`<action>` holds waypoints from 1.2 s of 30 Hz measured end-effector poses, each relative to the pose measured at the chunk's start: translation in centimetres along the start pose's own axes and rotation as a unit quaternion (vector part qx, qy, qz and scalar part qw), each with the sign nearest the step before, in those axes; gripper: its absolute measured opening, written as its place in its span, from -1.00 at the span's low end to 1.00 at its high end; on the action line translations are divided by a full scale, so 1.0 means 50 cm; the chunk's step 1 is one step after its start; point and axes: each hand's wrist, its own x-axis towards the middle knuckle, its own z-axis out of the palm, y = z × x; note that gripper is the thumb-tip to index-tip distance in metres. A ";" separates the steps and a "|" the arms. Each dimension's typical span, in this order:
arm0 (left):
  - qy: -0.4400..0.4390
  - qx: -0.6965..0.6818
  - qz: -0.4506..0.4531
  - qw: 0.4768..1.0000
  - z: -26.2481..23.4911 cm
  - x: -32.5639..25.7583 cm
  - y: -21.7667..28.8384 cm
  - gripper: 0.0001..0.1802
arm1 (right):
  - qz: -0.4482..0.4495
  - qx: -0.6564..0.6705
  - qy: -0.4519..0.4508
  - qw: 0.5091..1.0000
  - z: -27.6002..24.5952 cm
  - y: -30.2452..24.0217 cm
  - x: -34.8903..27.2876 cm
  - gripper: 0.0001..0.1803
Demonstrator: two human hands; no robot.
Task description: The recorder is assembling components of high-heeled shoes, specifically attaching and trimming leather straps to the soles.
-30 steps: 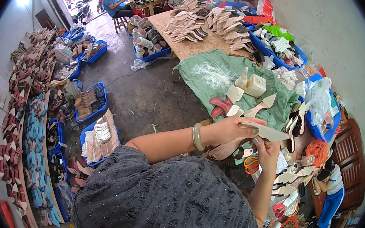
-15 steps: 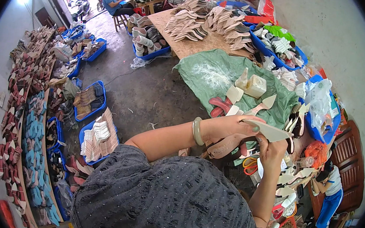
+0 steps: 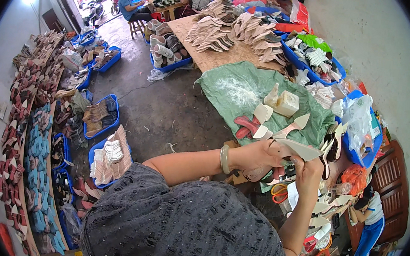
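Observation:
Both my hands are up over the near edge of the table, working on one cream, pointed insole (image 3: 298,147). My left hand (image 3: 261,154), with a pale bangle (image 3: 224,159) at its wrist, grips the rounded end, its fingers curled underneath. Pinching the near side toward the pointed end is my right hand (image 3: 309,170). Part of a beige insole (image 3: 256,174) shows below my left hand; whether it is joined to the cream one I cannot tell. Just beyond lie other cream insoles (image 3: 291,126) and red shoe pieces (image 3: 247,126) on a green sheet (image 3: 219,87).
On the sheet stand a whitish square container (image 3: 287,104) and a small bottle (image 3: 271,94). Orange-handled scissors (image 3: 279,193) lie near my right forearm. Stacked insoles (image 3: 212,27) cover the far board. A person (image 3: 371,218) leans at the right by a wooden bench (image 3: 395,181).
My hands have shifted slightly down and turned the cream insole a little. The beige insole below has swung mostly out of sight under my left hand.

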 end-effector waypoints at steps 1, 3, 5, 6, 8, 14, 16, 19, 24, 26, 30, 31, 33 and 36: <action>0.000 0.000 0.000 1.000 0.000 0.000 -0.001 -0.60 | 0.021 0.016 -0.035 0.999 -0.009 -0.005 0.007 -0.81; -0.027 -0.090 -0.033 0.995 0.004 -0.001 -0.002 -0.64 | 0.021 0.053 -0.044 0.997 -0.017 -0.007 0.008 -0.79; -0.043 -0.103 -0.040 0.993 -0.001 0.006 -0.010 -0.64 | 0.022 0.090 -0.054 0.994 -0.015 0.002 0.007 -0.76; -0.058 -0.117 -0.045 0.990 0.000 0.010 -0.014 -0.65 | -0.008 0.073 -0.027 0.997 -0.009 0.011 0.008 -0.74; -0.042 -0.107 -0.012 0.993 0.005 0.018 -0.013 -0.66 | -0.032 0.046 -0.035 0.998 -0.016 0.028 0.007 -0.69; 0.091 -0.152 0.123 0.976 0.010 0.040 0.031 -0.71 | 0.149 0.390 -0.016 0.908 0.064 0.024 -0.010 -0.32; 0.134 -0.172 0.138 0.966 0.009 0.042 0.037 -0.78 | 0.202 0.453 0.030 0.868 0.105 0.013 -0.045 -0.36; 0.108 -0.169 0.168 0.965 0.002 0.047 0.023 -0.83 | 0.243 0.376 0.087 0.890 0.117 0.001 -0.059 -0.44; 0.165 -0.080 0.213 0.960 0.001 0.052 0.046 -0.83 | 0.146 0.172 0.118 0.967 0.055 -0.023 -0.009 -0.67; 0.185 -0.057 0.237 0.952 0.001 0.058 0.050 -0.85 | 0.132 0.206 0.099 0.964 0.030 -0.039 0.012 -0.70; 0.164 -0.140 0.240 0.947 0.001 0.060 0.058 -0.89 | 0.159 0.323 0.076 0.930 0.028 -0.028 0.012 -0.81; 0.147 -0.163 0.244 0.944 0.002 0.059 0.054 -0.89 | 0.162 0.304 0.062 0.937 0.030 -0.032 0.007 -0.83; 0.133 -0.186 0.248 0.942 0.005 0.057 0.049 -0.89 | 0.150 0.287 0.083 0.943 0.042 -0.031 -0.006 -0.83; 0.174 -0.224 0.264 0.922 0.019 0.058 0.045 -0.89 | 0.141 0.280 0.124 0.941 0.065 -0.031 -0.025 -0.83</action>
